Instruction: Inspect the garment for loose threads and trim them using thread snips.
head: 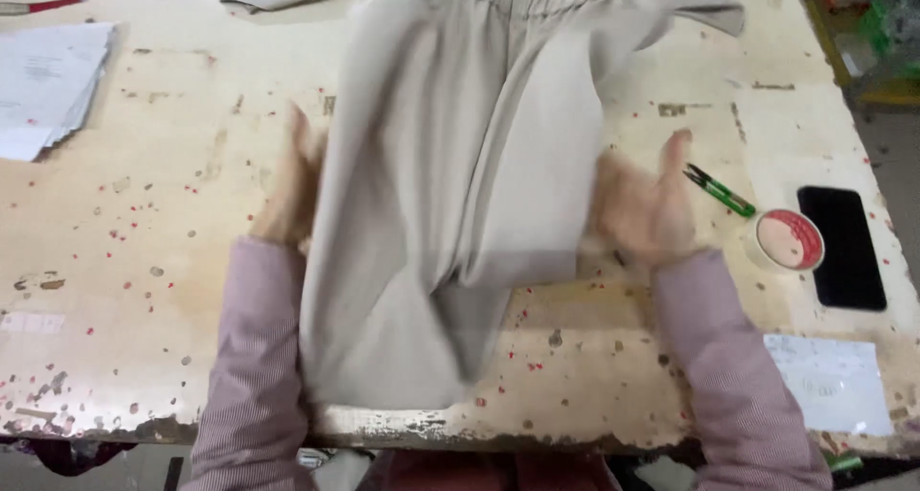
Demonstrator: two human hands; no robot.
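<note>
Sleeves of pink ribbed knit frame a beige garment (460, 194) lying on the worn table (144, 261), its long axis running from the near edge away. Left hand (290, 189) presses flat against its left edge, fingers spread, gripping nothing. Right hand (644, 208) sits open, blurred, at the right edge. Both equally near. Beyond right: green snips (721, 193), tape roll (786, 240), black phone (843, 247).

Worn cream table (163, 261) — paint chipped along the near edge, red flecks scattered over the top. Beige garment (460, 184) spread down the centre of the frame. Paper stack (48, 84) upper left. Right side: green clippers (721, 191), red-and-white tape roll (786, 240), black phone (843, 247) — white sheet (834, 384) lower right.
</note>
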